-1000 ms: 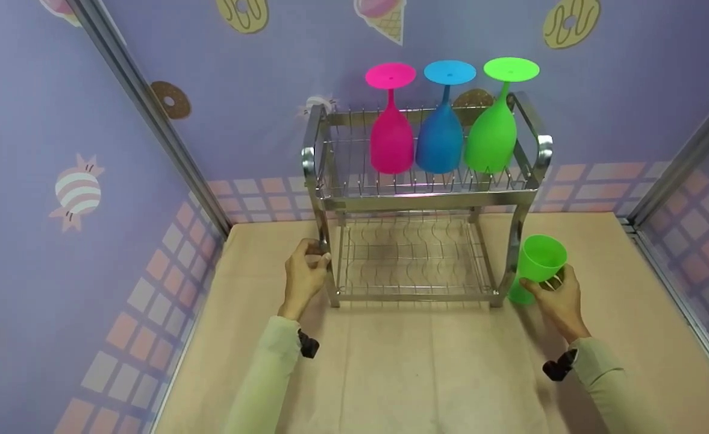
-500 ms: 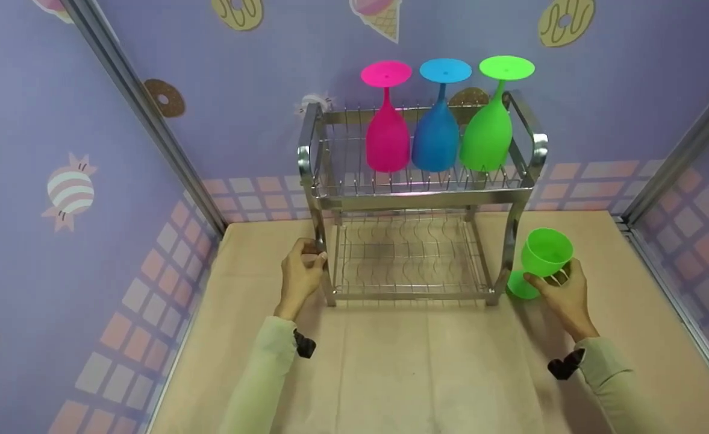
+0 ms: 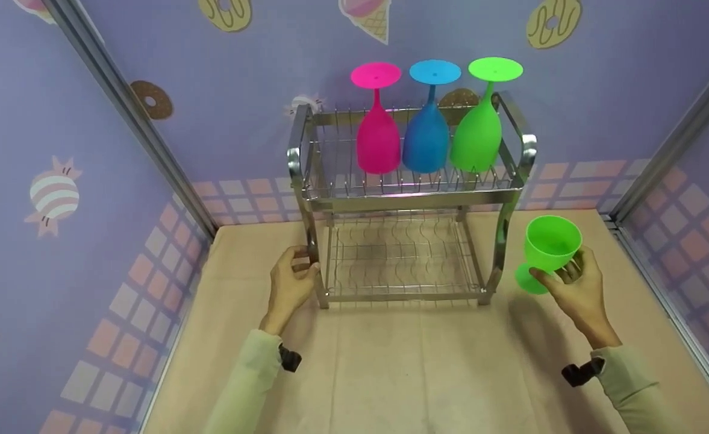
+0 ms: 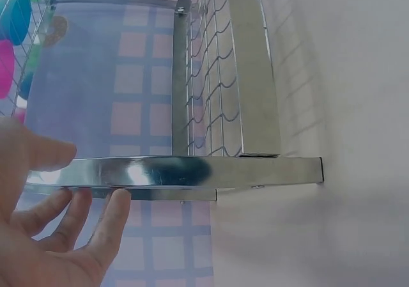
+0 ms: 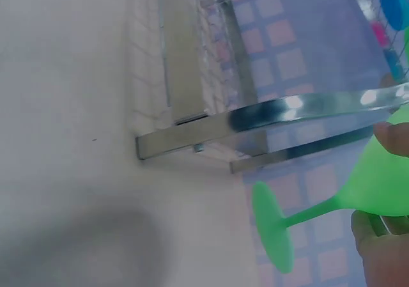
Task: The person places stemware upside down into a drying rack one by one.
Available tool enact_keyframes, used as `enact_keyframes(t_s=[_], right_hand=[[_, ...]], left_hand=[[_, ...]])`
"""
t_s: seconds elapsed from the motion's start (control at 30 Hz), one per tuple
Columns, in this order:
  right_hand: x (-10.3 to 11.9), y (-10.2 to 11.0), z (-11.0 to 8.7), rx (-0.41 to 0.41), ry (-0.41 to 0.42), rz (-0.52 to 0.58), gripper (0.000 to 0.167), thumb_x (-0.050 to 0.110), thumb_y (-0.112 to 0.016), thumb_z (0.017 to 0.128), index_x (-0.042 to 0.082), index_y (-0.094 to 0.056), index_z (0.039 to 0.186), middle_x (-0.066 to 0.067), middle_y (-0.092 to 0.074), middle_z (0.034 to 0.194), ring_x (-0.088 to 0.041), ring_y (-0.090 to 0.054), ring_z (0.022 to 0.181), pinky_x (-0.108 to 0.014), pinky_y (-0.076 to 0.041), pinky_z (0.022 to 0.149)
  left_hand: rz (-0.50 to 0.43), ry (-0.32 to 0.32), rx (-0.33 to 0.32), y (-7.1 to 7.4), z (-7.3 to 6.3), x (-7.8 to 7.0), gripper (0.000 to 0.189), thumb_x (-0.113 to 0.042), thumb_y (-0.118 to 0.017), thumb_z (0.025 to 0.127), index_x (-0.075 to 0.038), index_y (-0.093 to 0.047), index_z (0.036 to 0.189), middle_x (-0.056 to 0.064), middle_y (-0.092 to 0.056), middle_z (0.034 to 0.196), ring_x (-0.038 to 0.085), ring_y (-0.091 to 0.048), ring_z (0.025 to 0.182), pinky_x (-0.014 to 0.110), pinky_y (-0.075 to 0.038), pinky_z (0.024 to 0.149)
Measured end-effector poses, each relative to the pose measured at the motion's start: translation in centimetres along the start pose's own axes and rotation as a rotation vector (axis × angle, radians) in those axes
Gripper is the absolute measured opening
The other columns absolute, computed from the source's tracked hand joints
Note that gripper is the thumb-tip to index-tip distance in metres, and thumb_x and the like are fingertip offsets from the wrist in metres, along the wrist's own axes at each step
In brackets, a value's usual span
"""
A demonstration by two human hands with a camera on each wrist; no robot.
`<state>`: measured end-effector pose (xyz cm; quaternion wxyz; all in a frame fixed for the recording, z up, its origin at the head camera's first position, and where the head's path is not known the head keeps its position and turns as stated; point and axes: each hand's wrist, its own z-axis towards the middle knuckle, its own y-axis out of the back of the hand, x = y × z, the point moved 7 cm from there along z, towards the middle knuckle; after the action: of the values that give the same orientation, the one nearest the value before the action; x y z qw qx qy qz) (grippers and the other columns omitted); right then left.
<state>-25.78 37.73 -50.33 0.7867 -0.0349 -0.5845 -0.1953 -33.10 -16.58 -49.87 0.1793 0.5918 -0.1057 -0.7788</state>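
My right hand grips a green plastic goblet by its bowl, upright to slightly tilted, just right of the two-tier metal dish rack. In the right wrist view the goblet's round foot hangs free of the table, with thumb and fingers on either side of the bowl. At the rack's left side, my left hand holds the front post, thumb on one side and fingertips on the other. Upside down on the top tier stand a pink goblet, a blue goblet and another green goblet.
The rack's lower tier is a shelf of wavy wires. A pale cloth covers the table. Patterned purple panels with metal corner posts enclose the back and both sides.
My right hand has moved the green goblet a little to the right and upward, away from the rack. The left hand keeps its hold on the post. The head view has shifted slightly.
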Motion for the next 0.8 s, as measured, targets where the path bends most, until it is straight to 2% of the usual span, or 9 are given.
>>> enact_keyframes(t_s=[0.13,0.3,0.47,0.6,0.73,0.8], right_hand=[[2.0,0.1,-0.7,0.010,0.048,-0.051,0.085,-0.013,-0.085,0.083,-0.002,-0.040,0.155,-0.003,-0.052,0.146,0.000,-0.056,0.131,-0.012,-0.049,0.110],[4.1,-0.2,-1.6,0.017,0.103,-0.048,0.083,-0.018,-0.084,0.080,-0.008,-0.043,0.151,-0.005,-0.058,0.141,-0.001,-0.060,0.129,-0.010,-0.048,0.109],[6.2,-1.3,-2.4,0.041,0.191,-0.016,0.085,-0.023,-0.084,0.075,-0.009,-0.046,0.150,-0.013,-0.062,0.139,-0.007,-0.065,0.125,-0.012,-0.051,0.106],[8.0,-2.4,-3.0,0.076,0.308,-0.012,0.090,-0.027,-0.084,0.070,-0.009,-0.049,0.150,-0.021,-0.062,0.137,-0.012,-0.068,0.120,-0.014,-0.054,0.103],[9.6,-3.6,-3.5,0.100,0.404,-0.054,0.092,-0.027,-0.087,0.065,-0.009,-0.052,0.148,-0.023,-0.064,0.138,-0.009,-0.068,0.121,-0.014,-0.054,0.105],[10.2,-4.2,-3.9,0.102,0.458,-0.110,0.094,-0.025,-0.091,0.062,-0.009,-0.055,0.147,-0.024,-0.066,0.137,-0.004,-0.066,0.123,-0.013,-0.052,0.107]], left_hand=[[0.028,-0.033,0.000,0.7,-1.1,-0.8,0.040,-0.001,-0.075,0.095,0.004,-0.064,0.133,0.024,-0.067,0.132,0.044,-0.071,0.113,0.051,-0.064,0.098],[0.033,-0.074,0.040,0.6,-2.2,-2.6,0.042,-0.005,-0.076,0.096,0.003,-0.063,0.135,0.023,-0.066,0.135,0.047,-0.068,0.119,0.059,-0.060,0.101],[-0.005,-0.114,0.118,-0.3,-3.2,-4.7,0.046,-0.009,-0.078,0.096,-0.001,-0.062,0.138,0.020,-0.065,0.139,0.045,-0.067,0.122,0.061,-0.059,0.103],[-0.025,-0.168,0.181,-1.3,-4.0,-6.7,0.049,-0.015,-0.080,0.096,-0.005,-0.061,0.140,0.017,-0.065,0.141,0.040,-0.067,0.124,0.061,-0.058,0.105],[-0.061,-0.202,0.228,-2.2,-4.7,-8.4,0.052,-0.019,-0.081,0.096,-0.008,-0.061,0.142,0.014,-0.065,0.142,0.037,-0.067,0.125,0.060,-0.058,0.105],[-0.075,-0.220,0.250,-2.7,-5.2,-9.3,0.053,-0.020,-0.081,0.096,-0.007,-0.060,0.143,0.014,-0.065,0.143,0.037,-0.067,0.126,0.059,-0.059,0.105]])
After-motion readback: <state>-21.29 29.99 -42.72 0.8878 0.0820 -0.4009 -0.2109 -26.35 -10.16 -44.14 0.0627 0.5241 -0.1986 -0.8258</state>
